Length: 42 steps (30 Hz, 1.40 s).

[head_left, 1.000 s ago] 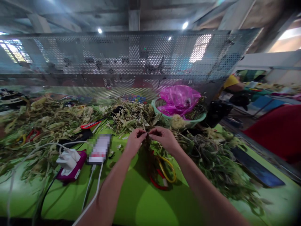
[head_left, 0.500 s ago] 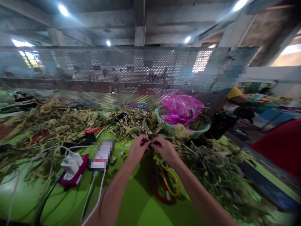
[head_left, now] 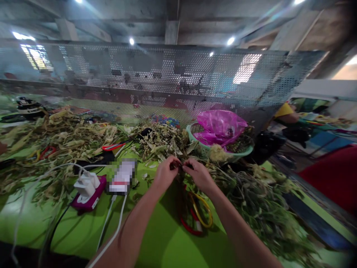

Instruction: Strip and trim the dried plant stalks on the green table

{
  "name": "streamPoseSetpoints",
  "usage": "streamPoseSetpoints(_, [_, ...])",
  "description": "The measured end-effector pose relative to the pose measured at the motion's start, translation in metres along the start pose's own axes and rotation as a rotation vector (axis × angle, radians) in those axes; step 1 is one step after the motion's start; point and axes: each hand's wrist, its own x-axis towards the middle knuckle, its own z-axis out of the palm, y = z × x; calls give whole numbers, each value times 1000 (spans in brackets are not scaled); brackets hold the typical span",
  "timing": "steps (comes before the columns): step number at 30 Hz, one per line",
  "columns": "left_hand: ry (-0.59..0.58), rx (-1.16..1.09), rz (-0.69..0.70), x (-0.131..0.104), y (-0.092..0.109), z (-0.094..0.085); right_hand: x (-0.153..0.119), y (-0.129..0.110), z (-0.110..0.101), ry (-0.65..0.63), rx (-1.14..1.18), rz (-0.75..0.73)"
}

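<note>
Over the green table (head_left: 167, 238), my left hand (head_left: 166, 174) and my right hand (head_left: 198, 174) meet fingertip to fingertip. Both are closed in a pinch around something small and dark that I cannot make out, perhaps a bit of dried plant. Directly below them lie what look like scissors with red and yellow handle loops (head_left: 205, 219) and a white band; their blades are lost in shadow. Beyond my fingers is a heap of dried leaves and stems (head_left: 160, 141). Beside my right forearm spreads a pile of greener stems (head_left: 262, 201).
A green basket (head_left: 237, 154) holds a pink plastic bag (head_left: 220, 126). To the left are a phone (head_left: 122, 176), a purple power strip (head_left: 89, 197) with white cables, a red cutter (head_left: 114, 146) and more dried plants (head_left: 64, 130). A perforated metal screen (head_left: 156, 82) stands behind.
The view has tilted slightly, so the background sits higher. My hands stay together at nearly the same spot, with small shifts of the fingers.
</note>
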Motion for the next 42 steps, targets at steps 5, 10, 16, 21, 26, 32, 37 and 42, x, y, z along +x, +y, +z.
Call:
streamPoseSetpoints(5, [7, 78, -38, 0, -1, 0, -1, -2, -1, -16, -36, -55])
streamPoseSetpoints(10, [-22, 39, -101, 1, -3, -1, -2, -5, -4, 17, -72, -90])
streamPoseSetpoints(16, [-154, -199, -276, -1, 1, -1, -1, 0, -3, 27, -59, -110])
streamPoseSetpoints(21, [-164, -283, -286, -2, 3, -1, 1, 2, -1, 16, 72, -18])
streamPoseSetpoints(26, [-147, -141, -156, -1, -5, 0, 1, 2, 1, -8, 199, 74])
streamPoseSetpoints(32, [-94, 56, -15, 0, -1, -1, -1, -1, 1, -32, 296, 139])
streamPoseSetpoints(37, [-70, 63, 33, 0, 5, -2, -1, -2, -2, -34, 317, 150])
streamPoseSetpoints(42, [8, -158, -124, 2, 9, -6, 1, 2, -11, -21, 179, 57])
